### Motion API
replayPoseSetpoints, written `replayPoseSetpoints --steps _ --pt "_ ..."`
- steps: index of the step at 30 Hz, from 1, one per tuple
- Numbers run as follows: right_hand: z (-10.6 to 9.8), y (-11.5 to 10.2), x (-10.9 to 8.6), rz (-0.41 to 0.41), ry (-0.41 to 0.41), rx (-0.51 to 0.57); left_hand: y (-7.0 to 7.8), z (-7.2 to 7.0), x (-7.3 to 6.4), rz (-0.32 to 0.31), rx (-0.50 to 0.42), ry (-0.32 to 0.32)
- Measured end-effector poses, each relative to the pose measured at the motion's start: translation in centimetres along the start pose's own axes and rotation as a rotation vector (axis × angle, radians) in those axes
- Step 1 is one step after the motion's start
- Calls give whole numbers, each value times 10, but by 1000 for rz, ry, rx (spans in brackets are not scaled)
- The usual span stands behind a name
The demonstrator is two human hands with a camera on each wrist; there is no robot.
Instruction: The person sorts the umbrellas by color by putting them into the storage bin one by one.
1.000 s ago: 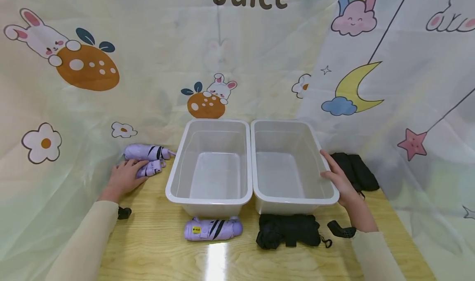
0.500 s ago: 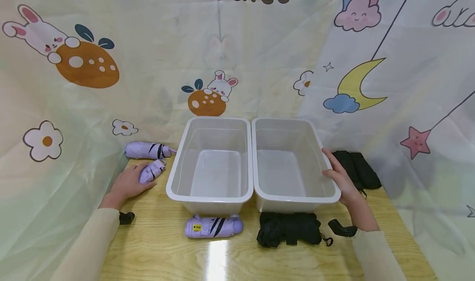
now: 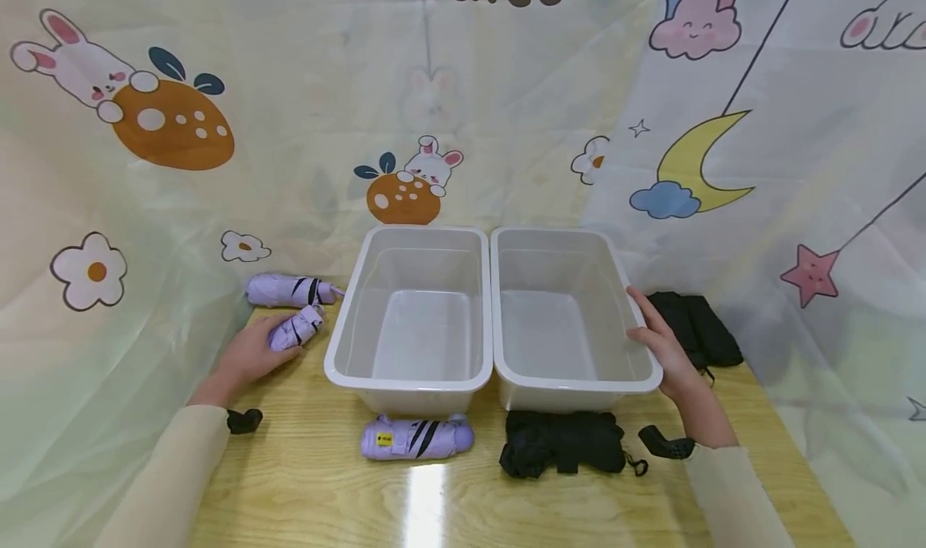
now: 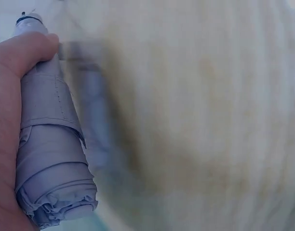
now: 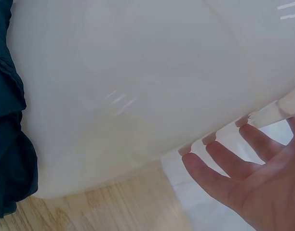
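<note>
My left hand grips a folded lilac umbrella with black stripes, left of the two bins. In the left wrist view the thumb lies across the rolled umbrella, and its lower end faces the camera. My right hand holds the side rim of the right white plastic bin, thumb over the inner side. The right wrist view shows its fingertips against the bin's outer wall. The left white bin stands alongside. Both bins have nothing inside.
Another lilac umbrella lies behind the left hand. In front of the bins lie a lilac umbrella and a black folded umbrella. Black folded items lie beyond the right hand. A printed cloth hangs around the wooden table.
My left hand has closed around the lilac umbrella and shifted it slightly right, away from the one behind, tilting it. The right hand stays on the bin rim.
</note>
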State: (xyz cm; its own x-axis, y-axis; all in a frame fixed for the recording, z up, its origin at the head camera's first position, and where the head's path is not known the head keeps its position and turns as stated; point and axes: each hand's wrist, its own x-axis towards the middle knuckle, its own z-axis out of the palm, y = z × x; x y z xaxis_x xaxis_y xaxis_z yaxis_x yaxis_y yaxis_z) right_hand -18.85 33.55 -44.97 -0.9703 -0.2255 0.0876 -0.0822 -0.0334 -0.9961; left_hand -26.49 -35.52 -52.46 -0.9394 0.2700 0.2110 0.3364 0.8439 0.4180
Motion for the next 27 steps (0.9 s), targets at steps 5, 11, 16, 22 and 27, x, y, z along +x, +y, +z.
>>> replayPoseSetpoints --steps 5,11,16,22,27 --pt "2 1 2 5 10 10 10 -29 9 93 14 69" --pt "2 2 2 2 18 30 41 -75 26 105 35 61" --pt "0 1 3 -1 17 28 78 -102 47 111 85 64" --pt "0 2 2 1 21 21 119 -113 77 127 87 8" --pt "0 2 2 1 18 32 156 -107 103 175 74 -41"
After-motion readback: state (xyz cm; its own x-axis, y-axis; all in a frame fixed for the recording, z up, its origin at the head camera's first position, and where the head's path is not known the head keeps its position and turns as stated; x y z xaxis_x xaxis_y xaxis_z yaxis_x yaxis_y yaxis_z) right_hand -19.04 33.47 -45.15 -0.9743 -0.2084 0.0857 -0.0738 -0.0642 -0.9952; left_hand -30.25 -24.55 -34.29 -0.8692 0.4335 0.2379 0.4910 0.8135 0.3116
